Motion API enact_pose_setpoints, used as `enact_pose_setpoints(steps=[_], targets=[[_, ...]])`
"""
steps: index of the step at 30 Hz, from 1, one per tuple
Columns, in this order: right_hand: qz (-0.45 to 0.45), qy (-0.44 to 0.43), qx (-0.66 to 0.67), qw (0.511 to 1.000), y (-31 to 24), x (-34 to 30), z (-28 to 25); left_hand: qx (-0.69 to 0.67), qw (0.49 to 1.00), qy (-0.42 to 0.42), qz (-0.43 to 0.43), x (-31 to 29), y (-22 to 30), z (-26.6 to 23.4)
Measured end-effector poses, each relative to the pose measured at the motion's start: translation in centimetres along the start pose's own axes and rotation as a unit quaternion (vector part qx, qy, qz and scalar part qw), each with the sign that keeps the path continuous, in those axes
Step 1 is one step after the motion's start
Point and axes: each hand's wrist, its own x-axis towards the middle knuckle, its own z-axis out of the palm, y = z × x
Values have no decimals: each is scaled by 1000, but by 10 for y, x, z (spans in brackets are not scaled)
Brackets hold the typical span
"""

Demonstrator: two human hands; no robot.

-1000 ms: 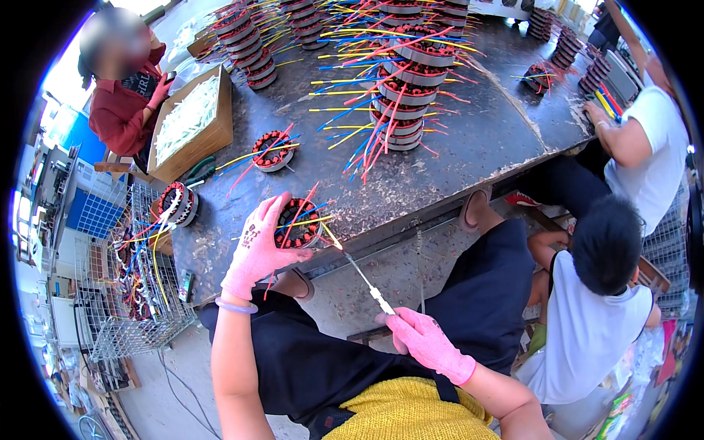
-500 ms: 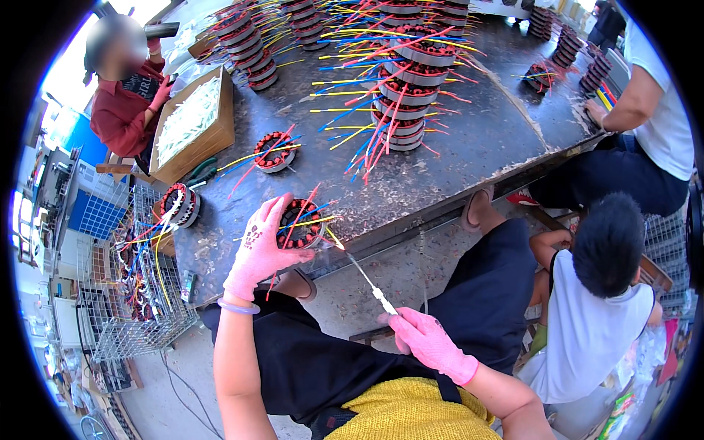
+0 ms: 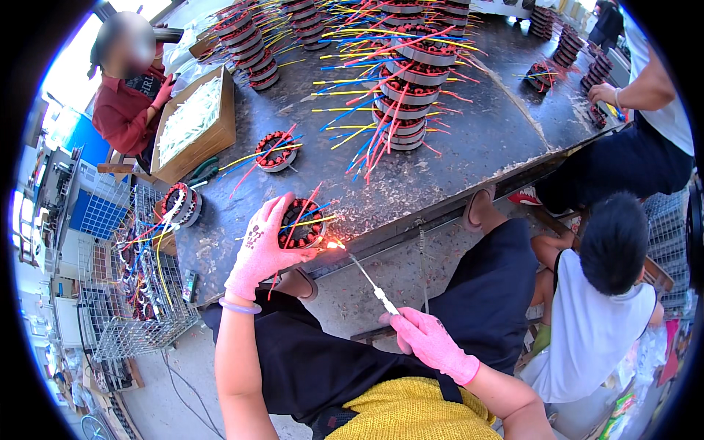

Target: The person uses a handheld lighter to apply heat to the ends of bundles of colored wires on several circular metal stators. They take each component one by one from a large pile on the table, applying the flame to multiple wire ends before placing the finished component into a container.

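Note:
My left hand (image 3: 258, 246), in a pink glove, grips a motor stator (image 3: 317, 229) tilted on its side at the table's near edge. It is a metal ring with red and black windings and red, blue and yellow lead wires. In my gloved right hand (image 3: 433, 343) is a slim torch (image 3: 376, 290) with a white body and a thin metal tube, slanting up toward the stator. A small orange flame (image 3: 334, 245) glows between the tube's tip and the stator's lower right rim. The wire ends beside it are hard to make out in the glare.
Beyond my hands, a single stator (image 3: 276, 152) and a tall stack of stators (image 3: 403, 110) stand on the dark table (image 3: 469, 150). At left are a carton of pale sleeves (image 3: 192, 121), pliers (image 3: 203, 170) and a wire basket (image 3: 143, 334). A person (image 3: 132, 103) works across; others (image 3: 609, 293) sit at right.
A bright orange flame now shows at the torch tip, where a paler, yellowish tip was seen before. My hands barely moved. The worker at right lifted an arm from the table.

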Motion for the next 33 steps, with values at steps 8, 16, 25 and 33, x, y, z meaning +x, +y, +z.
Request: enact_pose_setpoints(steps=[8,16,25,33], targets=[[-6,3,-4,1000,3,0,-1,-6,1000,-5,-7,0,1,-1],[-3,3,-12,1000,2,0,-1,3,1000,-1,-5,-1,-1,0],[17,11,10,1000,-4,-2,1,7,1000,-5,-9,-1,0,-1],[30,12,59,998,3,0,0,-28,998,-48,34,-2,-7,-9]])
